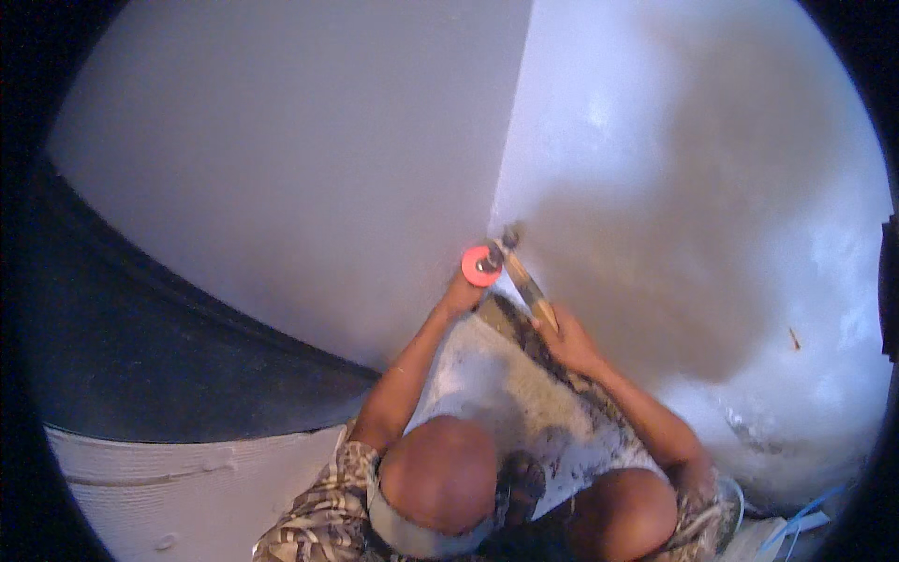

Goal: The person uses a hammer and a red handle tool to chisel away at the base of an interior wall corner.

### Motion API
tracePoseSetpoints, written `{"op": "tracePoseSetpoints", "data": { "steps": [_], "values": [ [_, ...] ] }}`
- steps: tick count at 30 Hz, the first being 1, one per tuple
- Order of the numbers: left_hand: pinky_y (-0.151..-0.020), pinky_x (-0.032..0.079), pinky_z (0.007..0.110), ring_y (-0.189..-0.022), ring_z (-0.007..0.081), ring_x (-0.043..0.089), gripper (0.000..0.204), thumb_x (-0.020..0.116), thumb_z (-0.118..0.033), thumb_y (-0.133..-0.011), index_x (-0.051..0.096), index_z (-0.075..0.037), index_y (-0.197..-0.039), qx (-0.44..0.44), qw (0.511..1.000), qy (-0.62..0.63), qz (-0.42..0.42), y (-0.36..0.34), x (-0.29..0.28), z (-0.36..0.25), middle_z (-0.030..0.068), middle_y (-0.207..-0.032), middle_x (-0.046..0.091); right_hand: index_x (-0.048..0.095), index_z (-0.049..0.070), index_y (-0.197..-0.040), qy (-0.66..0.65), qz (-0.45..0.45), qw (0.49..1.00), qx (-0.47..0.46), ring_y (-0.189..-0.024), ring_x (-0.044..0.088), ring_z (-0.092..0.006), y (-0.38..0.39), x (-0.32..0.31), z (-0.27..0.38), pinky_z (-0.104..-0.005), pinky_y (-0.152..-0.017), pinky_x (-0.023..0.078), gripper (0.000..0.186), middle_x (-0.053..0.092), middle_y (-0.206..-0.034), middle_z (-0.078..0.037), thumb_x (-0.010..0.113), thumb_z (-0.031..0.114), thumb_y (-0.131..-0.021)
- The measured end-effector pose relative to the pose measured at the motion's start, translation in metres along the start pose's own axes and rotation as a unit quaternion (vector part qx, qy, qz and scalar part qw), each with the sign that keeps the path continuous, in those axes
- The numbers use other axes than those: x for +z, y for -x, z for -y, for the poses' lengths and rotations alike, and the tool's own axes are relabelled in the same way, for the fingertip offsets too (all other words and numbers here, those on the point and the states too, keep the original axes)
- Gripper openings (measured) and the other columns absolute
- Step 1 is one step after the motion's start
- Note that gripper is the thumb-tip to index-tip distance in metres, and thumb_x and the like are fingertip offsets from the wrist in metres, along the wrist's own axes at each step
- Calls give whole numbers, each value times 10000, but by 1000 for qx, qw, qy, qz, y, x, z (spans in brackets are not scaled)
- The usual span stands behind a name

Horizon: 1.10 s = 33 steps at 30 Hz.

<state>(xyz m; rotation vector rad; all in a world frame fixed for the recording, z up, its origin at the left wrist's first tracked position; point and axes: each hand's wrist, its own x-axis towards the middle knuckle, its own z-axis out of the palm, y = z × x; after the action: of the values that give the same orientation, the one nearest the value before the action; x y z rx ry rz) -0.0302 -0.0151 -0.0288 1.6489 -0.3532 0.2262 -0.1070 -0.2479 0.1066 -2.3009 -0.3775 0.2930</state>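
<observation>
My left hand (pixel 460 296) is closed around a chisel with a round red hand guard (pixel 475 273), held low in the corner where two walls meet. Its lower end is hidden from view. My right hand (pixel 571 339) grips the wooden handle of a hammer (pixel 528 287), whose dark head is just beside the top of the chisel, to the right; I cannot tell if they touch. Below my hands lies a speckled pale floor (pixel 478 373) with a dark, dirty strip along the foot of the right wall.
A grey wall (pixel 281 131) rises left, a paler stained wall (pixel 609 103) right. A black band (pixel 169 337) curves along the left, above a ridged pale surface (pixel 159 487). My bent knees and a sandalled foot (pixel 522 480) are below; blue cables (pixel 802 521) lie lower right.
</observation>
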Motion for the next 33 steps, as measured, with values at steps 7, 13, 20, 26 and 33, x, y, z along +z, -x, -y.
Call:
{"op": "tracePoseSetpoints", "data": {
  "steps": [7, 13, 20, 26, 33],
  "values": [
    [-983, 398, 352, -1160, 231, 526, 391, 596, -192, -872, 526, -32, -1221, -105, 992, -72, 10, 4, -11, -3, 105, -1240, 567, 492, 66, -1149, -215, -111, 970, 15, -567, 537, -160, 28, -58, 89, -324, -532, 458, 404, 544, -726, -71, 516, 402, -927],
    [-956, 418, 338, -1117, 208, 543, 330, 586, -145, -865, 555, -22, -1169, -114, 990, -76, -20, 8, -14, 5, 104, -1179, 599, 459, 53, -1062, -421, -180, 756, -468, -665, 545, -209, 5, -137, 182, -339, -620, 468, 341, 546, -756, -85, 492, 370, -941],
    [-993, 385, 334, -1145, 203, 517, 382, 576, -110, -861, 501, -12, -1223, -44, 999, -11, -2, 6, 5, 6, 93, -1204, 568, 526, 8, -1094, 47, 31, 998, 19, -952, 589, -390, 9, 5, -2, -447, -797, 450, 395, 599, -1016, -261, 525, 360, -916],
    [-982, 396, 335, -1121, 216, 533, 331, 572, -135, -880, 534, -15, -1186, -100, 992, -72, 32, 9, -11, 26, 99, -1169, 588, 528, 26, -1118, -110, -31, 993, 40, -784, 618, -302, 32, 2, 28, -391, -701, 474, 391, 620, -888, -179, 529, 366, -924],
    [-954, 418, 332, -1083, 195, 549, 311, 558, -135, -884, 544, -18, -1172, -76, 995, -68, -15, 12, -15, 27, 98, -1142, 603, 434, 45, -1049, -453, -231, 818, -268, -574, 518, -156, 12, -104, 170, -292, -536, 443, 352, 527, -697, -63, 553, 352, -922]
  ]
}}
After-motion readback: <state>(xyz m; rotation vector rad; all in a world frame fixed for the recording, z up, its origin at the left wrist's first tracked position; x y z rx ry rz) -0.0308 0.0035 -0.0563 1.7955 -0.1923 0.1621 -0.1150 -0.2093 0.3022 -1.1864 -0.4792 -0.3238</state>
